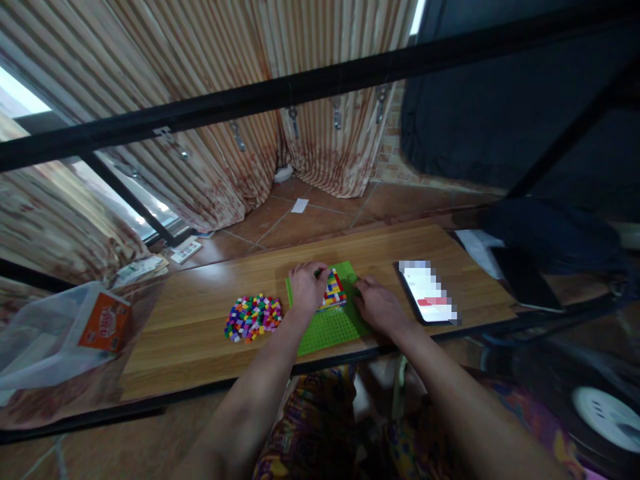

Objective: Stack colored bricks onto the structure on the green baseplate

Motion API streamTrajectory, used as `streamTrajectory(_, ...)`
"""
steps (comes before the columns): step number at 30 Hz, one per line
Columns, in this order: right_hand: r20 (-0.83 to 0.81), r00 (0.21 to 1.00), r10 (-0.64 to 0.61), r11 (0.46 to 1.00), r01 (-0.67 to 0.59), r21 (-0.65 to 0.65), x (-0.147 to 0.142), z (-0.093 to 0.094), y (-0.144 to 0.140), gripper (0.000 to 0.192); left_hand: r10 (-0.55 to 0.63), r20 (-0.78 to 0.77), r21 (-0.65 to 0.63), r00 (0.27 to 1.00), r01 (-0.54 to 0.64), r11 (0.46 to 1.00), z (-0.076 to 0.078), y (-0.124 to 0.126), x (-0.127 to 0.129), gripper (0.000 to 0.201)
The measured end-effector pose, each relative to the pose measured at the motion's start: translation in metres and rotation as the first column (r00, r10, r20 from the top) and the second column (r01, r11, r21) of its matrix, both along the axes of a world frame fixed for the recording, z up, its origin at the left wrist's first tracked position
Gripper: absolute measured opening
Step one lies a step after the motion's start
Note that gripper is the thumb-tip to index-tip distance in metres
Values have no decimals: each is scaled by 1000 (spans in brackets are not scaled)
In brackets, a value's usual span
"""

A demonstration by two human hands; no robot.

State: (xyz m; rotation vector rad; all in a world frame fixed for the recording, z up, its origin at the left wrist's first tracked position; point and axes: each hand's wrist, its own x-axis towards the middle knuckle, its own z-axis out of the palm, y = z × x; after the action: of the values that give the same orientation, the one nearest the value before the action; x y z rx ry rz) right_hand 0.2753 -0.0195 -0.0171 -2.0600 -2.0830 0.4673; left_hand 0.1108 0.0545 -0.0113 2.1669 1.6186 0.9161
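Observation:
A green studded baseplate (333, 330) lies on the wooden table. Near its upper middle stands a low build of toy bricks (334, 291) in red, yellow, blue and white. My left hand (307, 287) is over the left side of this build, thumb and fingers pinched on a small dark piece that looks like a brick. At the plate's right edge, my right hand (381, 307) is closed with bent fingers against the baseplate; its thumb is mostly hidden. Left of the plate lies a pile of loose small bricks (254, 317) in many colours.
A lit phone (429, 293) lies on the table (190, 320) to the right. On the left stands a clear plastic bin (55, 333) with an orange label. A black metal bar (300, 93) crosses in front of striped curtains. A dark tablet-like slab (525, 280) is at the far right.

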Motion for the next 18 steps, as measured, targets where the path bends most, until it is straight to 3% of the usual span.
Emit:
streamTrajectory(11,15,1000,-12,1000,12,11,-2,1,1,27,76,161,-212,984,-41,977,1,0,-1,13)
streamTrajectory(18,16,1000,-2,1000,2,1,-1,0,0,28,81,208,-265,975,-24,964,1,4,0,13)
